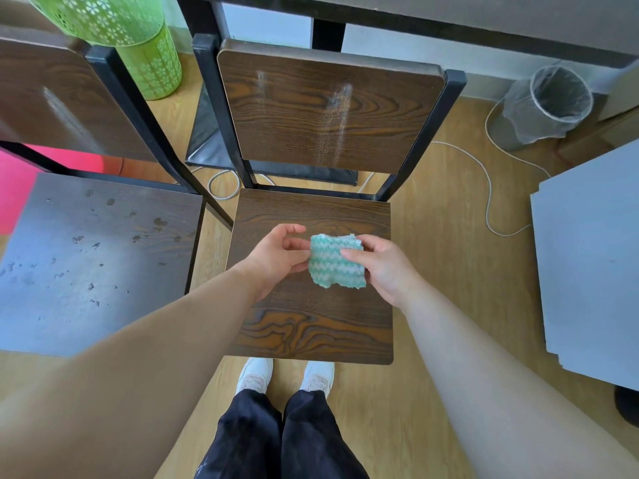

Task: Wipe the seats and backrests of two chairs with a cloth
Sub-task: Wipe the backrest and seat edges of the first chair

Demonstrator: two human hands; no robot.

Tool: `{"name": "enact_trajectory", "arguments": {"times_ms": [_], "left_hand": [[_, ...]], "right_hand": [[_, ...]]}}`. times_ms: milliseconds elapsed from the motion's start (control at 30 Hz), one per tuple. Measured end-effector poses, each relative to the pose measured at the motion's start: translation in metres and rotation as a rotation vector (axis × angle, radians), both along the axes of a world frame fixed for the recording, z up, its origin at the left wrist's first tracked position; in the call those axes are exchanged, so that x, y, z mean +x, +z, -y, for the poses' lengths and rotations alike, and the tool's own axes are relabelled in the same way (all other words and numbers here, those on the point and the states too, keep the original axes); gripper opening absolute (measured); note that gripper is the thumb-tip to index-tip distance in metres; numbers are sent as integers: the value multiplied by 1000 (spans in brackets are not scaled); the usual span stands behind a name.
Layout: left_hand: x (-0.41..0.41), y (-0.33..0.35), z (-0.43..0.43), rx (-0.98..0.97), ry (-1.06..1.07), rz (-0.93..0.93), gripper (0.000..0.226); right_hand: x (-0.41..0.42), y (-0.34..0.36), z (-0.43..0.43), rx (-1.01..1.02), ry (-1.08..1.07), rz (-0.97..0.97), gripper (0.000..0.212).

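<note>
Over chair seat (311,326), cloth (335,264) pinched by curled fingers of left hand (276,261) and right hand (383,267); risk of drop to floor (446,257) from slack pinch mid-fold

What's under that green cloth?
The chair's wooden seat. The left hand and right hand hold the cloth over it. The bit of seat right beneath the cloth and hands is covered, so it cannot be seen.

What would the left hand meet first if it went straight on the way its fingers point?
The cloth: the left hand points rightward at its left edge and seems to touch it, though depth is unclear. Beyond the cloth comes the right hand, which pinches it above the chair seat.
</note>
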State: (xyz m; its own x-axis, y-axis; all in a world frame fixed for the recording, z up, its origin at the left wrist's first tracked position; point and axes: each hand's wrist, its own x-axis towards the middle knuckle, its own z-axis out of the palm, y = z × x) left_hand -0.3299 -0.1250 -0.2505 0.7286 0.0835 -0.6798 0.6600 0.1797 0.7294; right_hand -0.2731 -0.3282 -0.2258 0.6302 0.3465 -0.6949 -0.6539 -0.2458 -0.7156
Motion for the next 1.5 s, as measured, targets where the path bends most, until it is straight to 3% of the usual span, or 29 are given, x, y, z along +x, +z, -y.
{"name": "enact_trajectory", "arguments": {"times_ms": [200, 333, 567, 867, 1167, 1333, 1500], "left_hand": [[3, 3, -11, 398, -174, -68, 41], [2, -1, -27, 550, -240, -150, 41], [7, -14, -60, 704, -337, -218, 48], [15, -34, -92, 781, -529, -215, 55], [37, -53, -112, 800, -619, -160, 56], [60, -51, -113, 833, -633, -88, 54], [79, -35, -116, 789, -455, -86, 53]], "right_hand": [[20, 32, 5, -99, -167, 68, 20], [41, 55, 7, -165, -316, 156, 9], [84, 118, 6, -237, -551, 440, 8], [153, 155, -25, -621, -560, 876, 18], [168, 129, -46, -899, -323, 937, 28], [170, 145, -51, -902, -373, 745, 52], [172, 151, -52, -954, -316, 764, 33]]}}
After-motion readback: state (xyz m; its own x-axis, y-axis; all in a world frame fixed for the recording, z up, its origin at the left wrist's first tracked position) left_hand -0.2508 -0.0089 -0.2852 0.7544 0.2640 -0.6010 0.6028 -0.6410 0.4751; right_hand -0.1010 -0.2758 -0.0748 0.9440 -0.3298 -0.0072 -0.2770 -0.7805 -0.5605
